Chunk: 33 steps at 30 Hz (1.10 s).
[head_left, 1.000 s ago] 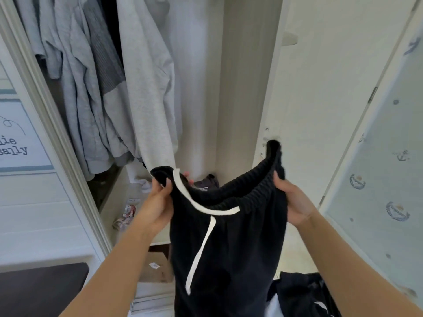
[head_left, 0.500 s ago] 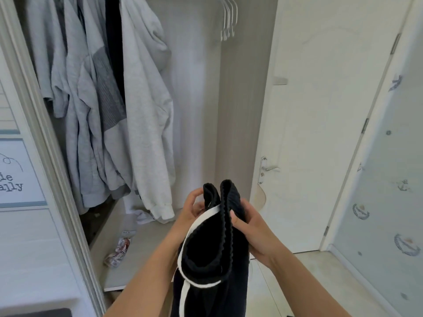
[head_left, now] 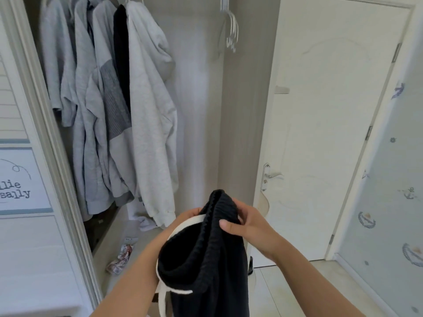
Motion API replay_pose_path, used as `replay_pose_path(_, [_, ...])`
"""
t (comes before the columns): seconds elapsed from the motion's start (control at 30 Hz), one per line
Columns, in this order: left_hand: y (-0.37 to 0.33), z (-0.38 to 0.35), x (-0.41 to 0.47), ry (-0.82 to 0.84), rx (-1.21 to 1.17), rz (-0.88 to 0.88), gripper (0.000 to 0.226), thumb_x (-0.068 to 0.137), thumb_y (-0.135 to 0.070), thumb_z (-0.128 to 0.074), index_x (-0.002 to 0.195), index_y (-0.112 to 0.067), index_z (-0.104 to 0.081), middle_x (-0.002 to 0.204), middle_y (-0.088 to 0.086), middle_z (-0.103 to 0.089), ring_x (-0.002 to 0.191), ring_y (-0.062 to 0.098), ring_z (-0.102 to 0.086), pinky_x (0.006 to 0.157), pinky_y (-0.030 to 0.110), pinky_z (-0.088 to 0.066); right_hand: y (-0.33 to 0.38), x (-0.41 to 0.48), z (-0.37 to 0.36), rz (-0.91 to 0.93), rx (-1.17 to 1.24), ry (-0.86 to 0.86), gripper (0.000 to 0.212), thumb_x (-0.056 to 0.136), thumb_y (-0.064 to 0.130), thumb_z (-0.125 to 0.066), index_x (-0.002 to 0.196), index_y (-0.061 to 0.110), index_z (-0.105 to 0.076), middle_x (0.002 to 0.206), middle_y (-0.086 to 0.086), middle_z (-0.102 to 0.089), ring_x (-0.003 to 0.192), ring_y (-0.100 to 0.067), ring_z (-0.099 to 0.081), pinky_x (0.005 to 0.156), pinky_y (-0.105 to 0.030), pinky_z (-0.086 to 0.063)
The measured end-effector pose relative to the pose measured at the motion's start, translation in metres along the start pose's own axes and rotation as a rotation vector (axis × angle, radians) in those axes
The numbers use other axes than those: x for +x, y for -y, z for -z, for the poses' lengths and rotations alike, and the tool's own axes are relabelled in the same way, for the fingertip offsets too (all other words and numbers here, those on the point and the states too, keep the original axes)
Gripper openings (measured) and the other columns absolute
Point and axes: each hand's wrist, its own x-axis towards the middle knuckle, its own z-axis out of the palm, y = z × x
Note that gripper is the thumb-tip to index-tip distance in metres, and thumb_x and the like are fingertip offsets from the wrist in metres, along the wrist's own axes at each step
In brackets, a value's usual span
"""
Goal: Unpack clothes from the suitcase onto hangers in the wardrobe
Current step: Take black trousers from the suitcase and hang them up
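Note:
Black pants (head_left: 206,259) with a white drawstring hang folded in half at the waistband in front of the open wardrobe (head_left: 240,110). My left hand (head_left: 183,221) grips the waistband from the left, mostly hidden behind the fabric. My right hand (head_left: 246,225) pinches the folded waistband from the right, thumb on the near side. Several empty white hangers (head_left: 231,30) hang on the rail at the wardrobe's upper right. The suitcase is out of view.
Several grey and white garments (head_left: 119,106) and one black one hang at the wardrobe's left. A crumpled wrapper (head_left: 121,259) lies on the wardrobe shelf. The wardrobe's sliding door frame (head_left: 45,133) stands at left. A closed white room door (head_left: 320,145) is at right.
My hands came together, folding the spread waistband in half. The view tilted up, bringing the hangers and rail into sight.

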Motion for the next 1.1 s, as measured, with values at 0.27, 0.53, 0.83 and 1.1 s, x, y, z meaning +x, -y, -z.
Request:
replay_pose_path(0.27, [0.017,0.033,-0.022,-0.166,-0.449,-0.043,0.085,0.079,-0.075,-0.035,0.126,-0.009,-0.057,0.121,0.008,-0.067,0.111,0.016,-0.064,0.087,0.031,-0.049,0.006,0.006,0.003,0.059,0.074,-0.450,0.044,0.069,0.008,-0.083,0.108,0.019,-0.068,0.099,0.006,-0.073,0.091,-0.015,-0.071,0.077,-0.025,-0.057])
replay_pose_path(0.53, [-0.002,0.015,-0.024,-0.315,-0.040,-0.198,0.075,0.053,-0.052,-0.088,0.118,-0.032,-0.059,0.114,-0.014,-0.067,0.107,0.004,-0.063,0.090,0.025,-0.050,0.015,0.006,0.016,0.071,0.092,-0.452,0.056,0.066,0.013,-0.086,0.116,0.017,-0.061,0.114,0.004,-0.067,0.099,-0.020,-0.069,0.088,-0.037,-0.055])
replay_pose_path(0.83, [-0.061,0.004,-0.025,-0.353,0.053,-0.395,0.030,0.066,-0.030,-0.087,0.092,-0.031,-0.072,0.091,-0.015,-0.074,0.087,0.002,-0.070,0.077,0.020,-0.054,0.017,-0.017,0.037,-0.202,0.082,-0.135,0.050,0.075,0.033,-0.075,0.121,0.018,-0.061,0.117,0.005,-0.069,0.109,-0.011,-0.065,0.094,-0.030,-0.050])
replay_pose_path(1.1, [-0.014,0.066,-0.047,-0.227,0.186,-0.265,0.077,0.054,-0.049,-0.087,0.124,-0.036,-0.054,0.123,-0.012,-0.063,0.116,0.008,-0.059,0.100,0.035,-0.047,0.013,-0.001,-0.017,-0.088,0.222,-0.442,0.023,0.079,0.018,-0.076,0.100,0.012,-0.071,0.098,0.000,-0.075,0.091,-0.013,-0.071,0.080,-0.027,-0.056])
